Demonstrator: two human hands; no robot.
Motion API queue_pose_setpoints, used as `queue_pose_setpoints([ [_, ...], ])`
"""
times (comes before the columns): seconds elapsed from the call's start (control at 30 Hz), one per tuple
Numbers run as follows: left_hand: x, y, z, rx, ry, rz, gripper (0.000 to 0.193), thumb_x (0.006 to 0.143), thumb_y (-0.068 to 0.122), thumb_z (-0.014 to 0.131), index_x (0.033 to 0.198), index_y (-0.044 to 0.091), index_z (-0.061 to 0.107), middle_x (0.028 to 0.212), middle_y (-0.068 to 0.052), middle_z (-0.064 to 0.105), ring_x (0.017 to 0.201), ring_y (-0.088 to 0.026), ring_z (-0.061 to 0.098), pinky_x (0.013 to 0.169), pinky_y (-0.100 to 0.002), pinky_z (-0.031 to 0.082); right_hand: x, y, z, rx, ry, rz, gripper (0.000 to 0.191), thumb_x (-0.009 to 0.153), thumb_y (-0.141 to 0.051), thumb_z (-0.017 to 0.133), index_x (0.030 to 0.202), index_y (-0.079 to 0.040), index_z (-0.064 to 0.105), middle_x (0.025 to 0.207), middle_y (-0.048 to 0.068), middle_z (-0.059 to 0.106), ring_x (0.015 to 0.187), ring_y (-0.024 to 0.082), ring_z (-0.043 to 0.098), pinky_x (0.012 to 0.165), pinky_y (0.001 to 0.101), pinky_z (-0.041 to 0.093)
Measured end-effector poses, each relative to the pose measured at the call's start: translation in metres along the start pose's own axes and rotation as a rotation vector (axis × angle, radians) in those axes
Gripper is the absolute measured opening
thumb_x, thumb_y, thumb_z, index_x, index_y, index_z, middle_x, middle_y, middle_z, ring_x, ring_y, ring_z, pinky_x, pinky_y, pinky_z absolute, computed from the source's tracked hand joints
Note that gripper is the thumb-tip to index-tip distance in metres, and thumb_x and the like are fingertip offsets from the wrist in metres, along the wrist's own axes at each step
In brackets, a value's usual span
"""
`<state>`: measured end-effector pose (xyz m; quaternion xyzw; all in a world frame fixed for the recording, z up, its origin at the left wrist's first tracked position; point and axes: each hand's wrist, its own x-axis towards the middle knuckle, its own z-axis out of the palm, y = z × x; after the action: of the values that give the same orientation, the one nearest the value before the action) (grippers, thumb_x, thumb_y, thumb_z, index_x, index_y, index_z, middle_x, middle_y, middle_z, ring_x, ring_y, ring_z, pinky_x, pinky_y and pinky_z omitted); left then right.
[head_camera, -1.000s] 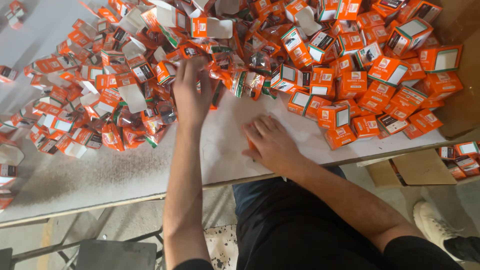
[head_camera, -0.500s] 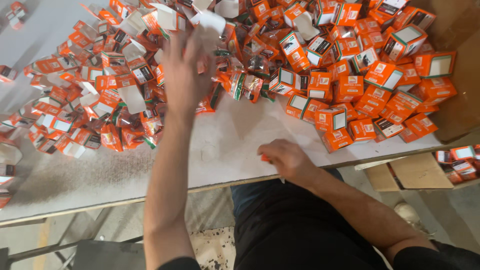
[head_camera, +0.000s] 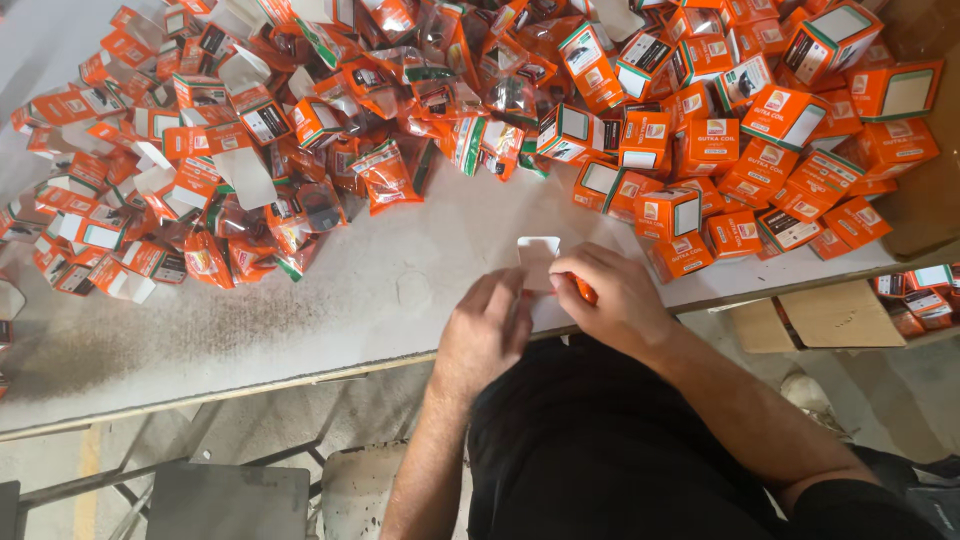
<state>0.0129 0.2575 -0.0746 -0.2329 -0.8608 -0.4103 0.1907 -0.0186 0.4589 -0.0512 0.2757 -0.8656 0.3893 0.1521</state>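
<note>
likely packing workshop, heaped orange cartons (head_camera: 690, 140), worktable (head_camera: 400, 290)

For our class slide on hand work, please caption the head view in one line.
Left hand and right hand hold a small orange-and-white carton over a grey table heaped with orange boxes.

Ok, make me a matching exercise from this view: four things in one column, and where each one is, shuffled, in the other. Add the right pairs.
Things
1. folded orange boxes
2. crumpled plastic pouches
3. small flat carton
4. brown cardboard sheet

Places
A. below the table edge, at the right
B. between the left hand and the right hand, at the near edge of the table
C. heaped at the table's right
D. strewn across the table's middle and left

Pairs: 1-C, 2-D, 3-B, 4-A
</note>
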Motion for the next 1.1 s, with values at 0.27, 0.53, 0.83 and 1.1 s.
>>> queue_pose_setpoints([
  [0.27,0.003,-0.010,-0.004,0.138,0.053,0.058,0.024,0.078,-0.004,0.074,0.099,0.000,0.063,0.130,-0.025,0.064,0.109,-0.037,0.066,0.089,-0.044,0.059,-0.002,0.016,0.006,-0.011,0.013,0.091,0.012,0.097,-0.010,0.065,0.108,-0.007,0.062,0.085,0.011,0.069,0.075,0.032,0.067,0.066,0.0416,0.052],
  [0.53,0.001,-0.014,0.022,-0.033,0.170,-0.081,0.044,0.079,0.010,0.087,0.111,0.004,0.057,0.132,-0.016,0.065,0.117,-0.037,0.067,0.097,-0.043,0.058,-0.005,0.017,0.009,-0.066,0.061,0.105,0.042,0.085,-0.021,0.082,0.108,0.000,0.053,0.096,0.020,0.063,0.081,0.039,0.066,0.068,0.0445,0.053],
  [0.83,-0.001,-0.005,0.022,-0.127,0.106,-0.199,0.067,0.080,0.004,0.081,0.140,0.011,0.054,0.136,-0.014,0.063,0.118,-0.034,0.068,0.091,-0.039,0.062,-0.038,0.004,-0.013,0.394,-0.017,0.154,0.057,0.084,-0.007,0.084,0.131,0.002,0.055,0.123,0.014,0.060,0.106,0.027,0.070,0.087,0.0321,0.062],
  [1.1,0.002,-0.008,0.021,-0.178,0.067,-0.213,0.075,0.076,0.000,0.079,0.144,0.009,0.049,0.137,-0.014,0.063,0.120,-0.034,0.067,0.089,-0.038,0.061,0.022,-0.018,-0.031,-0.188,-0.206,-0.340,0.040,0.087,-0.020,0.078,0.123,-0.006,0.065,0.117,0.012,0.063,0.088,0.025,0.071,0.074,0.0359,0.058],
])
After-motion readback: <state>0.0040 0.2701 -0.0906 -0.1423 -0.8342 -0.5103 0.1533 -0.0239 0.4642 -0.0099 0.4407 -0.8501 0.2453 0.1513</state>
